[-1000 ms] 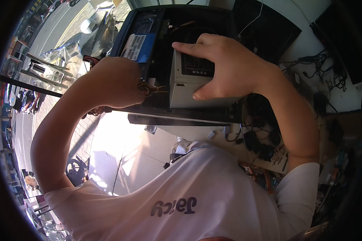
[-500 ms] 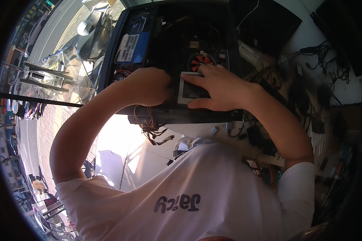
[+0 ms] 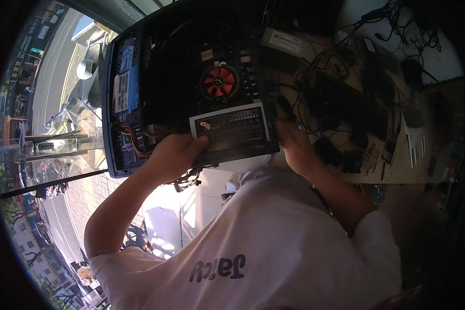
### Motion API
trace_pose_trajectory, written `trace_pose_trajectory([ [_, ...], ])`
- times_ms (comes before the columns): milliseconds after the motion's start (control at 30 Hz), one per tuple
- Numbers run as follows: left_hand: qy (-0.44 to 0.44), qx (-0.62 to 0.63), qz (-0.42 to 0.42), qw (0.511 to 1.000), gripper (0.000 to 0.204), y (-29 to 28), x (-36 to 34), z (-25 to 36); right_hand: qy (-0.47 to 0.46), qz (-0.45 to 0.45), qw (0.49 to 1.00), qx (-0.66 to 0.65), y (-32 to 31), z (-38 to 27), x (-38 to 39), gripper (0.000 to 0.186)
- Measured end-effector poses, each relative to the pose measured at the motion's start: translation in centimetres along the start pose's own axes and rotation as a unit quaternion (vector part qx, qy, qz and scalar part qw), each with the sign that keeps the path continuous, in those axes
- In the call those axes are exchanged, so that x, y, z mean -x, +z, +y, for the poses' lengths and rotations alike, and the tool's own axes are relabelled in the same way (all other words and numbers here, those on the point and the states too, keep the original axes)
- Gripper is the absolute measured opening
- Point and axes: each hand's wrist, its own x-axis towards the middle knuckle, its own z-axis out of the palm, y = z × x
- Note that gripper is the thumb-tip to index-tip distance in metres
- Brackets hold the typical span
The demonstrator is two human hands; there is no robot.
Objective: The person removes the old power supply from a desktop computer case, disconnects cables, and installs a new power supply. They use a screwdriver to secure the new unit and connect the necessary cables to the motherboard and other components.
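A black computer case [image 3: 163, 67] lies on its side with its side panel off. In its near part is a power supply [image 3: 232, 129] with a silver-edged label. My left hand [image 3: 178, 155] is closed around the left end of the power supply, thumb on top and the other fingers out of sight below. My right hand [image 3: 297, 147] is against the case's right edge beside the power supply; its fingertips are dark and partly hidden. Just beyond them lies a dark slim object [image 3: 287, 107] of unclear kind. A red cooling fan [image 3: 219, 82] sits behind the power supply.
Coloured wires [image 3: 132, 139] run through the case's left side. To the right, a dark keyboard [image 3: 346, 103], tangled cables [image 3: 341, 57] and a long box [image 3: 284, 44] cover the table. Loose connectors [image 3: 186, 182] hang below the near edge. A street [image 3: 57, 88] shows at left.
The case now appears farther left and tilted. My left hand has shifted from inside the case to the power supply's left end; my right hand has left its top for the case's right edge.
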Motion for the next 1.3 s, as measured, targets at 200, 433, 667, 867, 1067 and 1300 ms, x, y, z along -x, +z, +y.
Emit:
trace_pose_trajectory([
  [200, 0.03, 0.043, -0.001, 0.999, 0.043, -0.4, 0.2, -0.3, -0.224, 0.101, 0.969, -0.002, 2.4, 3.4, 1.5, 0.041],
  [433, 0.116, 0.033, 0.042, 0.992, 0.041, 0.2, -0.3, -1.6, -0.262, 0.075, 0.962, -0.014, 1.5, 3.0, 1.8, 0.046],
  [667, 0.331, -0.01, 0.453, 0.828, 0.026, 0.0, 4.2, -0.1, -0.329, 0.136, 0.923, 0.144, -0.9, 0.9, 2.5, 0.044],
  [867, 0.243, 0.577, 0.456, 0.633, 0.024, 2.2, 12.8, -10.0, -0.466, -0.027, 0.858, 0.213, -0.5, -5.4, 4.0, 0.028],
  [1067, 0.022, 0.419, 0.374, 0.827, 0.03, 11.2, 9.4, -12.9, -0.454, -0.201, 0.838, 0.227, 8.2, -9.1, 1.3, 0.018],
  [1300, 0.037, 0.369, 0.294, 0.881, 0.041, 13.7, 4.0, -11.4, -0.365, -0.239, 0.81, 0.392, 14.7, -12.5, -7.6, 0.037],
])
